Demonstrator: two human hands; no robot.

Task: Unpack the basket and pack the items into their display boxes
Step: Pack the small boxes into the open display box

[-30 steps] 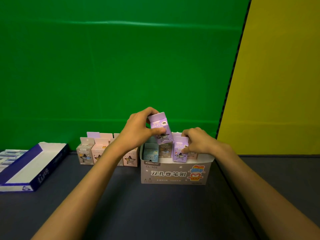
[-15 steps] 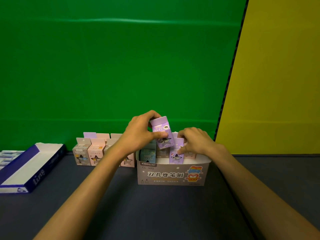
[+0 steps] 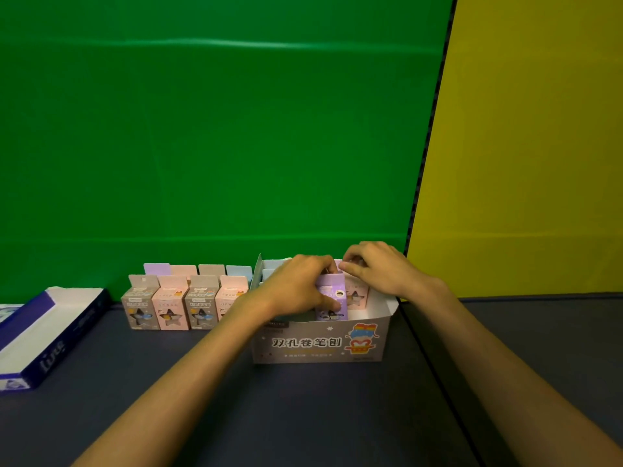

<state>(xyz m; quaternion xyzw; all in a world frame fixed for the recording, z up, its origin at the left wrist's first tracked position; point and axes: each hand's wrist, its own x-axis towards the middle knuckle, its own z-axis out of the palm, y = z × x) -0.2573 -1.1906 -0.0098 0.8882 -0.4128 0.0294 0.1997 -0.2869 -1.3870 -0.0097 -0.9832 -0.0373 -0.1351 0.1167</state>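
Step in hand, by judgement: seating a purple carton (image 3: 332, 294) into the display box (image 3: 320, 345), which stands on the dark tabletop (image 3: 202, 399) near centre. The left hand (image 3: 300, 288) has its grip closed on the carton, thumb on the front face and fingers over the top; the carton stands upright and partly below the box's front wall, in the front row. The right hand (image 3: 374, 267) rests at the back right of the box, fingertips pinched narrow on the top flap of a carton there; whether it actually holds that flap or only steadies it cannot be told. A pink carton (image 3: 355, 294) stands just beside the purple one, inside the box. Outside, to the left and near the box, loose cartons (image 3: 183, 308) stand upright in two rows, not yet packed. A blue tray (image 3: 50, 335) lies at the far left, well apart. Next move likely calls for pressing the purple carton fully down, releasing it, then reaching left for a loose carton. Risk: neighbouring cartons may tip or jam during seating.
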